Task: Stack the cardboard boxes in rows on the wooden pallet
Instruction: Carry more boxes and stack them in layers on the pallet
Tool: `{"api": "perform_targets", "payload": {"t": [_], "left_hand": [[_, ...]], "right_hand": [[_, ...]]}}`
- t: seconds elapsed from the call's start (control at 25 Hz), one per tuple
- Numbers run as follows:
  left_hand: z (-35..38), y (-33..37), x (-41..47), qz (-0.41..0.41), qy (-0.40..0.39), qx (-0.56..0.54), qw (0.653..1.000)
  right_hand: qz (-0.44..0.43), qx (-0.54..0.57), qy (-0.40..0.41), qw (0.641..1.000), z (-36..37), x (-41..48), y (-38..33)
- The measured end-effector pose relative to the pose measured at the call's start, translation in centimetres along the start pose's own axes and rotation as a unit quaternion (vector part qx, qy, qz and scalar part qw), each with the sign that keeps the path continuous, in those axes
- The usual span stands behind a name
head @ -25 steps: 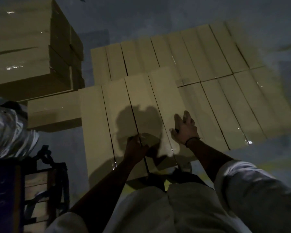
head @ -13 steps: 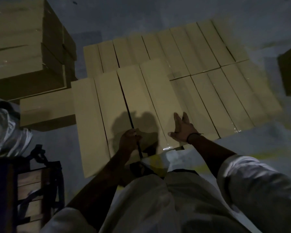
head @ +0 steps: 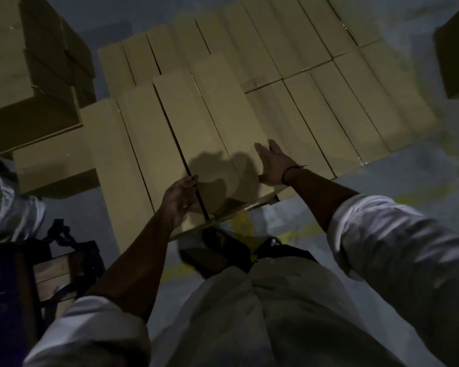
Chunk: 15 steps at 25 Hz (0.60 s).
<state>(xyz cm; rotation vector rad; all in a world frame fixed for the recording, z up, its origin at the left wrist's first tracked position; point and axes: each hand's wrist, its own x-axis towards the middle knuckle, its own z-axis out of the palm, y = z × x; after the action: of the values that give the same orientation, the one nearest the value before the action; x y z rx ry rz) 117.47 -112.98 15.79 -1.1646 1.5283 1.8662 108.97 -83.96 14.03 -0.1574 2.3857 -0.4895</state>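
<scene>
Cardboard box: the left hand curls its fingers round the edge at 7 o'clock. The right hand, fingers straight, presses the neighbouring box at 3 o'clock.

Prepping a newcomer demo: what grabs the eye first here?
Long cardboard boxes laid side by side fill the centre. At the near end, the left hand hooks fingers into a dark gap in the upper boxes, while the right hand lies flat at their right edge. A taller stack looms upper left.
</scene>
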Motion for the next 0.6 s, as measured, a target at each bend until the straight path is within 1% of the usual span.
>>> {"api": "perform_targets", "payload": {"t": [0.08,0.2,0.24,0.28,0.32,0.36,0.4,0.48,0.52,0.56,0.6], "left_hand": [[-0.1,-0.5,0.1,-0.006,-0.01,0.014,1.0],[2.3,-2.6,-0.6,-0.011,-0.102,0.07,0.992],[3.7,-3.6,-0.7,0.003,-0.102,0.088,0.991],[5.1,-4.4,-0.9,0.014,-0.084,0.095,0.992],[6.4,-5.2,-0.9,0.031,-0.052,0.1,0.993],[7.2,-5.6,-1.2,0.053,-0.017,0.132,0.99],[7.4,-5.8,-1.3,0.085,0.017,0.204,0.975],[5.9,-5.5,-1.5,0.143,0.104,0.373,0.911],[4.7,-5.1,-1.7,0.143,0.135,0.419,0.886],[3.5,-4.8,-1.6,0.138,0.145,0.442,0.874],[2.5,-4.5,-1.6,0.135,0.133,0.466,0.864]], "right_hand": [[-0.007,0.001,-0.001,1.0,-0.2,-0.3,-0.1],[-0.024,-0.009,-0.003,1.0,0.1,-0.6,-0.4],[-0.03,-0.016,-0.001,0.999,0.3,-0.6,-0.6],[-0.032,-0.021,0.001,0.999,0.5,-0.5,-0.7],[-0.029,-0.021,-0.001,0.999,0.6,-0.4,-0.7],[-0.023,-0.017,-0.005,1.0,0.5,-0.3,-0.6],[-0.015,-0.012,-0.007,1.0,0.4,-0.2,-0.4],[-0.007,-0.002,-0.013,1.0,0.1,-0.1,-0.2],[-0.008,0.001,-0.014,1.0,0.1,-0.2,-0.1],[-0.01,0.003,-0.012,1.0,0.2,-0.1,0.0],[-0.012,0.006,-0.01,1.0,0.4,-0.1,0.0]]}}
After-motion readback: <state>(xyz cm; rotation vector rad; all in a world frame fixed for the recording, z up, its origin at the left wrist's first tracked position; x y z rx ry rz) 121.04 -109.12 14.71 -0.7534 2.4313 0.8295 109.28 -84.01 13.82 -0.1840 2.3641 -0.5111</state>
